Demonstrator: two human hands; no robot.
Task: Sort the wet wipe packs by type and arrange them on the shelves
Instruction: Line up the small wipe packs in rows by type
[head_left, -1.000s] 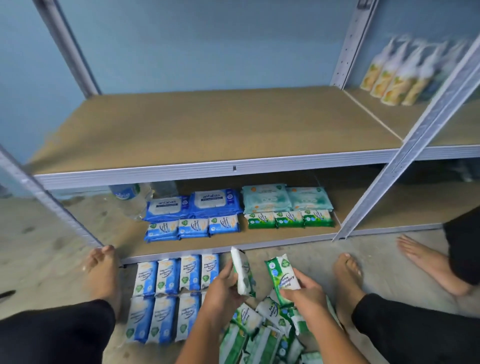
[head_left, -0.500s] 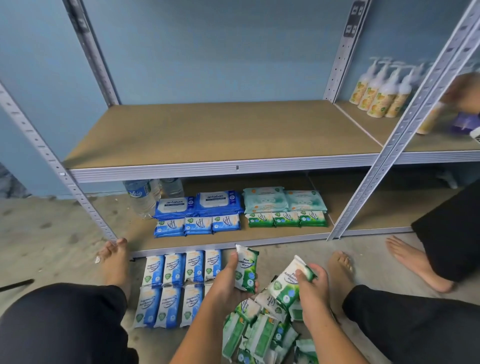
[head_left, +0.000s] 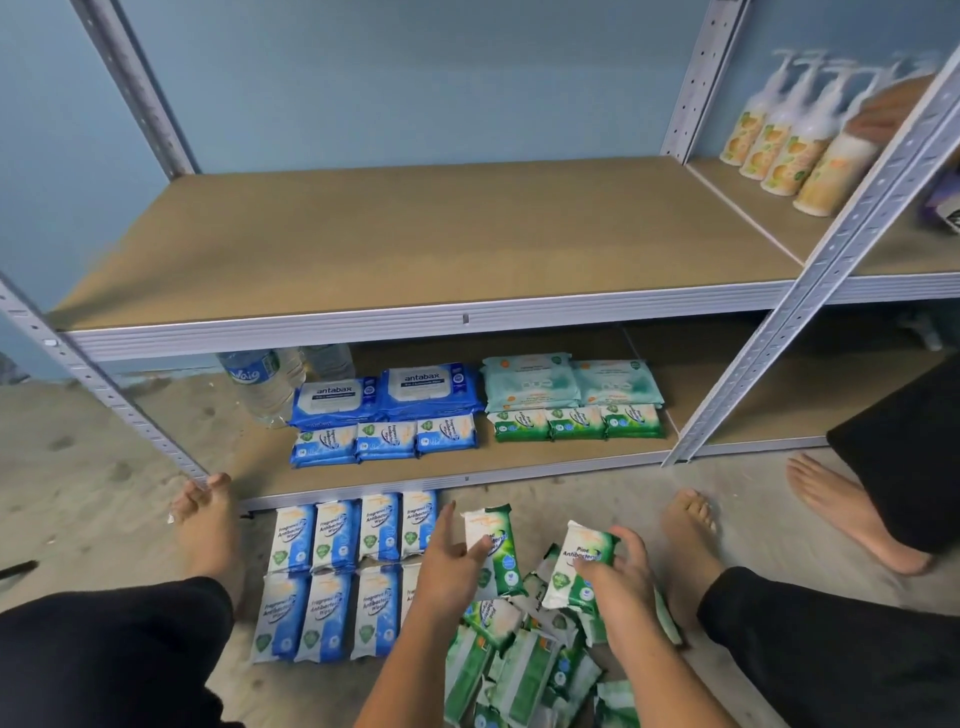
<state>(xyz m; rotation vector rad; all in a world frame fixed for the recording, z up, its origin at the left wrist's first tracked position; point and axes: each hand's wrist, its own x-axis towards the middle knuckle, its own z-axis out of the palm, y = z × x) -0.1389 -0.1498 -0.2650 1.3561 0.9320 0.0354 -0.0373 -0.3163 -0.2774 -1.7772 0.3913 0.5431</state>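
My left hand holds a green pine wipe pack upright, thumb across its front. My right hand grips another green pack, tilted, just to its right. Both hover over a loose pile of green packs on the floor between my legs. Blue fragrance packs lie in two neat rows on the floor to the left. On the bottom shelf sit blue antabax packs, small blue packs, pale green packs and small green packs.
The wide middle shelf is bare board. Pump bottles stand on the right-hand shelf, where another person's hand reaches; that person's foot is on the floor at right. Water bottles stand behind the blue packs. Metal uprights frame the bay.
Both hands have kept their green packs and shifted slightly right and lower over the pile. The view has tilted up and closer. The other person's hand has moved onto the pump bottles.
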